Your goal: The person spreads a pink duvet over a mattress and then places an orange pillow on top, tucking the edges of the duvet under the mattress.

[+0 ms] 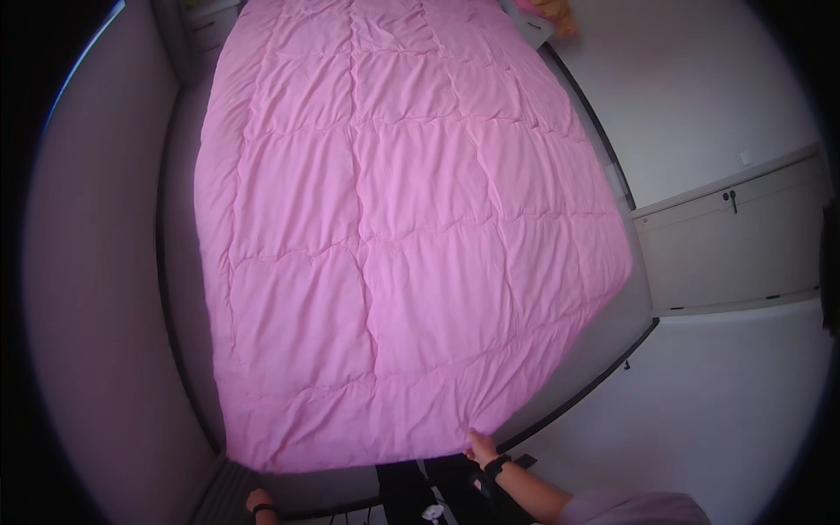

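Pink quilt [429, 262] is pinched in my right hand [479, 446] near five o'clock; how open my left hand [260, 501] is, at seven, I can't tell.

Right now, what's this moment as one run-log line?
right hand: gripping pink quilt at near edge | left hand: apart from quilt, by near-left corner | quilt: spread out, wrinkled

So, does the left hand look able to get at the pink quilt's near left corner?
Probably yes: the left hand is close by that corner of the pink quilt, with nothing visible between them, though one view leaves depth uncertain.
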Demonstrator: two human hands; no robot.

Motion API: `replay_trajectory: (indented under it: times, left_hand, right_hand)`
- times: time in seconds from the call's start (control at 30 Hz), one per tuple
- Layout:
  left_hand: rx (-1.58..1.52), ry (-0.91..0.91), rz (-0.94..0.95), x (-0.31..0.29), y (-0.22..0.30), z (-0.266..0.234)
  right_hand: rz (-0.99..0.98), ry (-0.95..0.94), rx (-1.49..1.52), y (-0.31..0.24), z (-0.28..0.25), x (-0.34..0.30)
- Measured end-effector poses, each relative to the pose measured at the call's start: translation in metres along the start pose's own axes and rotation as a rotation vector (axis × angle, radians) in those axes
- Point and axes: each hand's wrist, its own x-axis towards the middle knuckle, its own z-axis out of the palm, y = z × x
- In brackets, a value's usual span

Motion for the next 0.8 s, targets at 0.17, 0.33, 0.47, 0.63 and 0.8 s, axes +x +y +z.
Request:
replay_trajectory:
  times: [0.17,0.33,0.47,0.63,0.8]
  left_hand:
    - [-0.089,-0.041,0.263,-0.060,-0.008,-0.006]
    - [-0.196,-0.089,0.572,-0.177,-0.011,-0.084]
    - [-0.181,0.123,0.729,-0.202,-0.001,-0.076]
    - [-0.294,0.241,0.722,-0.263,0.010,-0.099]
    - [0.085,0.470,0.775,-0.343,0.038,-0.121]
  right_hand:
    - [-0.145,-0.198,0.002,-0.040,-0.024,-0.058]
    - [-0.206,-0.231,0.112,-0.069,-0.072,-0.142]
    - [-0.261,-0.163,0.204,-0.093,-0.137,-0.165]
    - [-0.330,-0.175,0.377,-0.134,-0.242,-0.170]
    - [-0.790,0.103,-0.126,-0.172,-0.363,-0.227]
